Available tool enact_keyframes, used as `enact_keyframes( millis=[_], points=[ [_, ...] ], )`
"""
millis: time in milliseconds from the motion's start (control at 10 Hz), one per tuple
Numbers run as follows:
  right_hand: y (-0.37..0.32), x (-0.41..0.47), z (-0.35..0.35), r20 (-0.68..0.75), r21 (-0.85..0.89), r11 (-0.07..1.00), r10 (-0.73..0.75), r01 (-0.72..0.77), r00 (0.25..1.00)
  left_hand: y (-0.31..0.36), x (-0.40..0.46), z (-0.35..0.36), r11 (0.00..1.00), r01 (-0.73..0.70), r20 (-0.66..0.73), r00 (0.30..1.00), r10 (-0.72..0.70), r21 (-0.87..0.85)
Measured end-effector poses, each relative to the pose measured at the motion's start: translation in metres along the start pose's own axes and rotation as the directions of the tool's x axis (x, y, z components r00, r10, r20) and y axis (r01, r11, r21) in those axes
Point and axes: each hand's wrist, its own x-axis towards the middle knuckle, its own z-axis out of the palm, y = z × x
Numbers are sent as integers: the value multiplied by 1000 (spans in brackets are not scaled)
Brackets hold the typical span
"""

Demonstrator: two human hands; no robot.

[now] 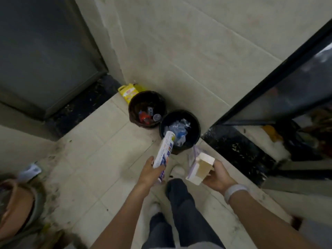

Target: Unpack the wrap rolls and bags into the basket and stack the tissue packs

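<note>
Far left, low: one blurred brownish shape (16,203), too smeared to identify. Beside it on the tiled floor (86,150), one pale scrap (29,170). Upper left: one dark grey door (41,51) above a black speckled threshold.

In the corner by the wall: one yellow pack (128,92), lying just behind the bins. Two round bins, side by side and touching or nearly so: one dark brown bin (133,105) with red and clear litter inside, one black bin (195,126) holding crumpled clear plastic.

Centre, lower: left hand (150,172), fingers curled tight around the lower end of one long white box (164,151) with blue print, its far end tilted up over the black bin's near rim. Whether a wrap roll sits inside: cannot tell.

Below: two legs in dark trousers, two pale shoes on the tiles.

Right of centre: right hand (218,175), one white band at the wrist, fingers closed around one opened cream cardboard box (201,168), held just short of the black bin; one clear plastic bag (194,155) against the box's left side.

Far right: one black-framed glass door (287,90), blurred clutter behind.
</note>
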Motion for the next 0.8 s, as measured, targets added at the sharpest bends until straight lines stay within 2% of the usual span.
enact_keyframes(
  millis=[100, 200, 300, 500, 600, 700, 800],
  points=[
    [-40, 72, 13, -50, 65, 996, 69, -65, 996, 27, 94, 29, 995, 98, -4, 995, -98, 16],
    [-63, 130, 28, -12, 69, 993, 98, -97, 995, 39, 165, 47, 989, 35, -35, 999, -30, 146],
    [-80, 211, 41, -35, 111, 984, 145, -141, 989, 40, 254, 66, 955, -22, -56, 998, 41, 294],
    [-86, 347, 62, -40, 171, 968, 193, -184, 980, 14, 396, 94, 779, -122, 22, 990, 138, 614],
    [-81, 393, 60, -118, 28, 976, 217, -215, 969, -3, 439, 102, 726, -140, 120, 990, 80, 674],
    [-79, 403, 59, -196, -104, 964, 220, -243, 956, -2, 452, 100, 645, -221, 208, 973, 98, 732],
    [-89, 386, 64, -230, -130, 969, 176, -209, 957, 15, 442, 93, 512, -273, 219, 962, 164, 814]
  ],
)
